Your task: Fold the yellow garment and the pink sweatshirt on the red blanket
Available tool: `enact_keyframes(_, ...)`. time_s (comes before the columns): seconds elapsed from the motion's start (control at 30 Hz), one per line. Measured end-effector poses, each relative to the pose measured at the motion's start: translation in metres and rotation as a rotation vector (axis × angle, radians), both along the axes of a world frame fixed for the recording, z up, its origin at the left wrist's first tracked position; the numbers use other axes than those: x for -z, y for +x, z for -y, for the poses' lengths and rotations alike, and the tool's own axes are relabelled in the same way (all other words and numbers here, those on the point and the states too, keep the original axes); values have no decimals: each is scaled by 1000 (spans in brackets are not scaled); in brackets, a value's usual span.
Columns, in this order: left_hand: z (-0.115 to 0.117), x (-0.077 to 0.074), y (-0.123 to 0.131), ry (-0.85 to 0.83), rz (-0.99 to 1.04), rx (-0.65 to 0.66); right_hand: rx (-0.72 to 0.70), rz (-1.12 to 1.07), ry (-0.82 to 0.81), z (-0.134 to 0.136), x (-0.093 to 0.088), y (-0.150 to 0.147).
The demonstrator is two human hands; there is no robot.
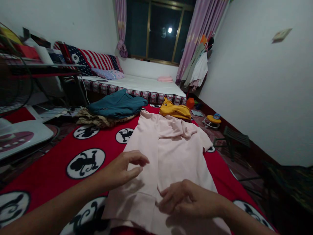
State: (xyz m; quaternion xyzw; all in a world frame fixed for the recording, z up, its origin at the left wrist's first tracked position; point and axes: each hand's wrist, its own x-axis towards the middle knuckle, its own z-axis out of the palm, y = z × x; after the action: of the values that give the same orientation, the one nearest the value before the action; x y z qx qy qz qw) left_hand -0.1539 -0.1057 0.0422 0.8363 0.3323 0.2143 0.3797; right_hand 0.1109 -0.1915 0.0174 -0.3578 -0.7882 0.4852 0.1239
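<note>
So, red monkey-print blanket [49, 176] fills the lower frame | pink shirt [171, 150] spread flat on it, centre | left hand [119, 169] over the shirt's left edge, fingers loose, holding nothing | right hand [186, 199] bottom centre, fingertips pinching a shirt fold | tip: I'd keep the cloth taut and edges square.

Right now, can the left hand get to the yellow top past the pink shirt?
Probably not without leaning forward. The left hand hovers over the near part of the pink shirt, and the yellow top lies beyond its far end. Nothing stands in between.
</note>
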Motion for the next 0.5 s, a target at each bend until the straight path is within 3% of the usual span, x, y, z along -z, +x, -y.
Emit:
enact_keyframes(0.07, -21, 16, 14, 166, 6, -8, 245, -84, -106, -19, 2, 19)
enact_keyframes(0.2, -63, 58, 50, 402, -176, -84, 852, -248, 48, -75, 6, 66)
enact_keyframes(0.3, -79, 82, 69, 515, -322, -194, 1242, -349, -27, -114, 6, 95)
enact_keyframes(0.4, -82, 94, 76, 568, -357, -247, 1440, -377, -184, -142, 6, 109)
enact_keyframes(0.5, -80, 98, 75, 591, -353, -253, 1493, -388, -221, -164, 9, 108)
